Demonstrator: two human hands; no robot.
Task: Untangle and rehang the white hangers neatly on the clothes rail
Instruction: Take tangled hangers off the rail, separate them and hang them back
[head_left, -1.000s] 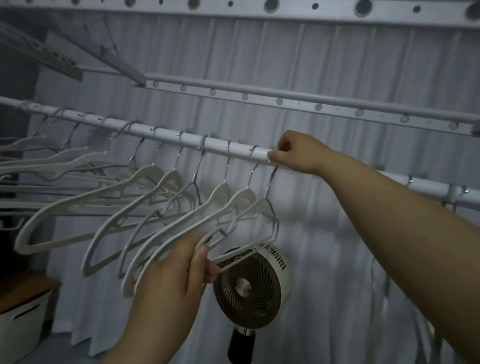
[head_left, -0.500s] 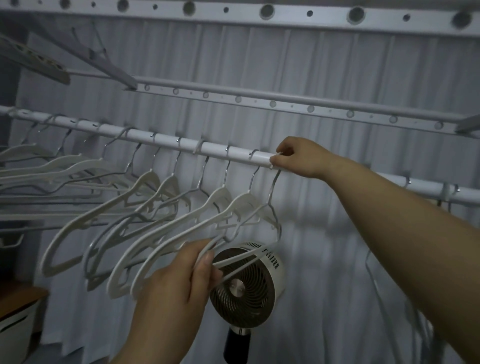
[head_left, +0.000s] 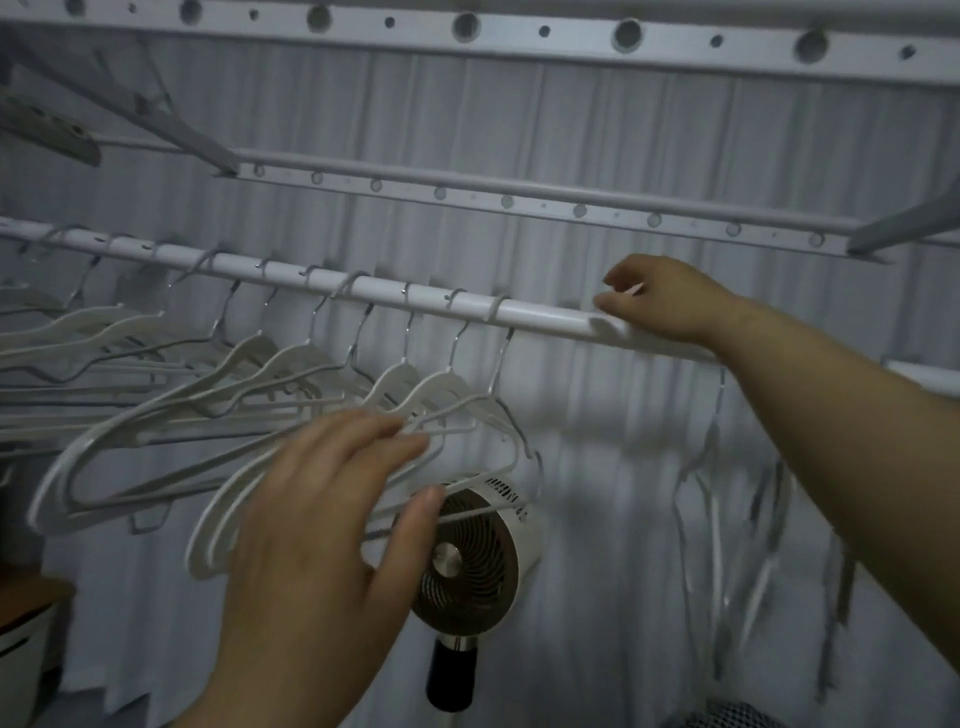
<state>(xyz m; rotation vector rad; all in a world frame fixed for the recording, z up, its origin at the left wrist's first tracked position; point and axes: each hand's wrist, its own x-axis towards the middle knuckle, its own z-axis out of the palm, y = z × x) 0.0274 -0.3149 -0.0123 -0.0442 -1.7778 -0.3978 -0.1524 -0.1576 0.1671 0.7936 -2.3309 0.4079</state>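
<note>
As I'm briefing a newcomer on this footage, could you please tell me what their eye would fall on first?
A row of white hangers crowds the left half of the clothes rail, tilted and overlapping. The left hand spreads its fingers in front of the nearest ones, while the right hand is up at the rail further right. Behind the hangers, low in the middle, stands a round fan.
</note>
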